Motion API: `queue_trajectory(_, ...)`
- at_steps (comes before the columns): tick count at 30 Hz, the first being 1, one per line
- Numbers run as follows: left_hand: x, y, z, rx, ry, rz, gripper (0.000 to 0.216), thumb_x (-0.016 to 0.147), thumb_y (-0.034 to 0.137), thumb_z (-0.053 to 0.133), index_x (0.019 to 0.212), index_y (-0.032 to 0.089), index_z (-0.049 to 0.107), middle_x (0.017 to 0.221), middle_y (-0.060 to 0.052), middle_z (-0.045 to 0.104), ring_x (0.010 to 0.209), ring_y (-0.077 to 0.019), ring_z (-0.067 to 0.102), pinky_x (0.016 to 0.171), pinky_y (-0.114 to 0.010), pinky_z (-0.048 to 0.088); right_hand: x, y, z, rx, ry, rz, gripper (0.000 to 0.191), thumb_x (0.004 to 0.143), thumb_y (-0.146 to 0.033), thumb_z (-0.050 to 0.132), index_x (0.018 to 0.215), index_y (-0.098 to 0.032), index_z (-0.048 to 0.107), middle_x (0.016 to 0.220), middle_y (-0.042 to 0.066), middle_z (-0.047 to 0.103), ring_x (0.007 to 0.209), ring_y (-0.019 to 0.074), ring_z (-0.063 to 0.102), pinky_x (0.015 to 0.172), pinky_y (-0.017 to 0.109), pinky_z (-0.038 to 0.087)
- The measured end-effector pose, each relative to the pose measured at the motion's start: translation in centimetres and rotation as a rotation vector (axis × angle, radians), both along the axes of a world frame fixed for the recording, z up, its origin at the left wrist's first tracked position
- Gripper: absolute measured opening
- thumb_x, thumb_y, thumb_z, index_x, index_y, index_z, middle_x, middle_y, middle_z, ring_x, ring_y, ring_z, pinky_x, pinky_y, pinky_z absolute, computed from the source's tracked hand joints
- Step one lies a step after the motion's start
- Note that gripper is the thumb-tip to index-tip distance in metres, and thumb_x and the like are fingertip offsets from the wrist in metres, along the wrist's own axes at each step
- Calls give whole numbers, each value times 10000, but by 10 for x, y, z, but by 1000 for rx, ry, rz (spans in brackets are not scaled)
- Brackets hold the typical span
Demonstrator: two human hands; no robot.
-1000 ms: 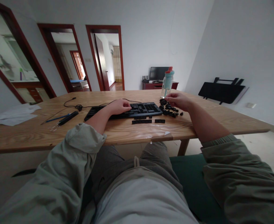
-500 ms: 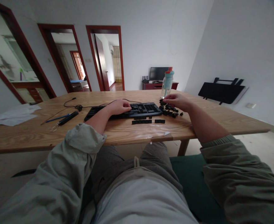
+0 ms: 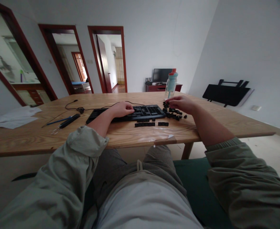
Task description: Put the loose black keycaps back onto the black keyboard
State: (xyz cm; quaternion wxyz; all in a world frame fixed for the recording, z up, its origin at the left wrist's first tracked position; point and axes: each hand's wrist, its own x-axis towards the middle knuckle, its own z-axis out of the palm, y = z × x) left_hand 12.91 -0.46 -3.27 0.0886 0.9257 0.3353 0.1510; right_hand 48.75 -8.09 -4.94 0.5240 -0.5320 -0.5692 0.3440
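A black keyboard (image 3: 151,110) lies on the wooden table in front of me, with its right end showing dark gaps among the keys. My left hand (image 3: 121,109) rests over its middle, fingers curled in; whatever they may hold is hidden. To the right, a loose pile of black keycaps (image 3: 174,116) spreads beside the keyboard. At the pile's far edge, the fingertips of my right hand (image 3: 181,104) are pinched together on a small black keycap. Nearer to me, a longer row of keycaps (image 3: 144,124) and a short row (image 3: 163,124) are lined up.
Behind the pile stands a bottle (image 3: 171,84) with a red lid. On the left lie a dark pen-like tool (image 3: 69,121), a blue stick (image 3: 59,120), a coiled cable (image 3: 80,110) and white paper (image 3: 18,116). Clear film is stuck near the table's front edge (image 3: 164,144).
My right hand has shifted very slightly left at the far edge of the keycap pile. My left hand stays in place on the keyboard.
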Motion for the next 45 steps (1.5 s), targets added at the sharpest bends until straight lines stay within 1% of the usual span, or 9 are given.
queue_trajectory(5, 0, -1, 0, 6, 9, -5, 375, 838, 466, 530, 941, 161, 723, 865, -47, 728, 771, -179, 628, 687, -272, 441, 1, 2, -2, -16, 122, -58, 44, 788, -132, 770, 813, -136, 734, 884, 103, 746, 787, 163, 719, 764, 265, 617)
queue_trajectory(13, 0, 0, -1, 9, 4, -13, 358, 835, 458, 534, 917, 163, 719, 829, -43, 722, 742, -172, 615, 667, -268, 427, -5, -4, 2, -60, 63, -95, 96, 806, -182, 771, 863, -141, 707, 890, 110, 739, 764, 165, 716, 627, 224, 586)
queue_trajectory(16, 0, 2, -2, 7, -12, -15, 355, 828, 462, 538, 912, 167, 718, 826, -37, 724, 744, -170, 614, 671, -268, 427, -7, -5, 2, -56, -49, -120, 106, 803, -205, 762, 864, -150, 695, 864, 91, 730, 703, 140, 679, 596, 223, 555)
queue_trajectory(22, 0, 5, -4, 10, -13, -20, 363, 822, 474, 539, 887, 166, 719, 799, -30, 719, 732, -169, 612, 659, -266, 422, -8, 1, -1, 45, -513, -226, 190, 760, -210, 704, 933, -139, 735, 712, 28, 669, 578, 114, 546, 527, 234, 424)
queue_trajectory(25, -1, 8, -5, 22, -13, -27, 360, 824, 470, 538, 894, 169, 723, 802, -31, 720, 726, -169, 612, 657, -269, 421, -17, -2, 2, 137, -607, -167, 286, 755, -249, 669, 1007, -142, 752, 755, 36, 693, 637, 141, 574, 594, 262, 443)
queue_trajectory(28, -1, 12, -7, 26, -7, -27, 358, 831, 475, 535, 886, 178, 727, 800, -28, 719, 714, -167, 611, 649, -270, 416, -37, -9, 7, 177, -583, -9, 275, 751, -291, 668, 981, -161, 743, 847, 54, 723, 722, 164, 619, 656, 275, 479)
queue_trajectory(33, -1, 11, -7, 24, 2, -36, 349, 838, 460, 535, 890, 175, 730, 812, -27, 720, 712, -163, 608, 646, -269, 411, -65, -20, 8, 14, -601, 318, 262, 718, -321, 708, 946, -195, 723, 881, 45, 738, 757, 170, 643, 670, 277, 511)
queue_trajectory(37, -1, 6, -4, 23, 3, -29, 341, 833, 447, 548, 894, 162, 727, 832, -33, 726, 721, -164, 606, 656, -266, 414, -70, -22, 5, -75, -655, 369, 306, 674, -298, 732, 962, -196, 714, 912, 43, 738, 779, 174, 644, 687, 278, 511)
queue_trajectory(45, 0, 7, -7, -6, -16, -6, 332, 830, 448, 555, 902, 172, 725, 827, -21, 729, 732, -159, 611, 678, -256, 433, -75, -25, 5, -139, -756, 409, 197, 700, -266, 645, 864, -164, 682, 741, 13, 660, 623, 127, 527, 556, 244, 399)
